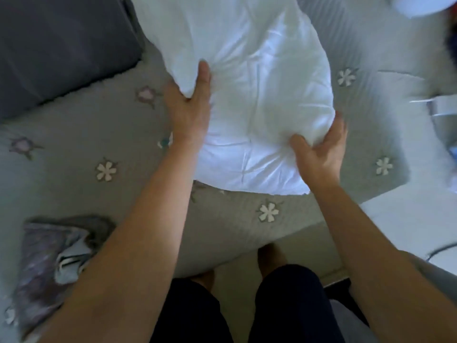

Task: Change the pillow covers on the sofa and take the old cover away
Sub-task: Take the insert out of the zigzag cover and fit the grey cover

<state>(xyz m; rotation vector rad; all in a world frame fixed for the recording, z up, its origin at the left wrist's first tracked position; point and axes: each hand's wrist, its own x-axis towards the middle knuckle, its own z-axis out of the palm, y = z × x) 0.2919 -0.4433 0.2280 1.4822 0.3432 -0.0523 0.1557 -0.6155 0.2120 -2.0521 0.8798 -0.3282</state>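
Note:
A bare white pillow insert (249,95) lies on the sofa seat, which is draped in a grey throw with flower patches (103,149). My left hand (189,107) pinches the pillow's left corner, thumb on top. At its near right corner my right hand (321,149) grips the fabric. A crumpled purple-grey cover (52,266) lies on the seat at the lower left, apart from both hands.
A dark grey cushion (61,45) rests against the sofa back at the upper left. At the right edge I see blurred white and blue items (442,110). My legs in dark trousers (247,310) stand against the sofa's front edge. Pale floor (405,219) shows on the right.

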